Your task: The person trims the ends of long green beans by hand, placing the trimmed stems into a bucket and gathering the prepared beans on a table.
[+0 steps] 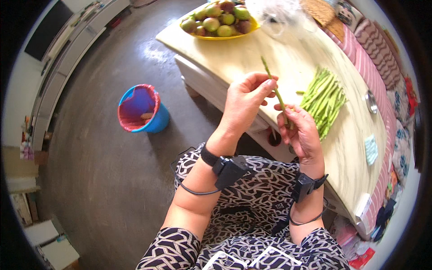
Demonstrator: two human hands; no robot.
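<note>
My left hand (248, 98) pinches the upper part of a green asparagus spear (278, 96) between thumb and fingers. The spear's lower end is held in my right hand (300, 130), whose curled fingers also have small green pieces in them. Both hands are raised by the near edge of a marble-patterned table (351, 148). Just beyond my right hand lies a pile of green stalks (324, 101), side by side on the tabletop. A short cut piece (300, 92) rests at the pile's left.
A yellow bowl of round green and purplish fruit (222, 32) stands at the table's far end, beside clear plastic (280, 17). On the floor at left is a blue bin (162, 118) with a red liner. A round metal lid or tin (371, 102) and folded light-green cloth (371, 150) lie at right.
</note>
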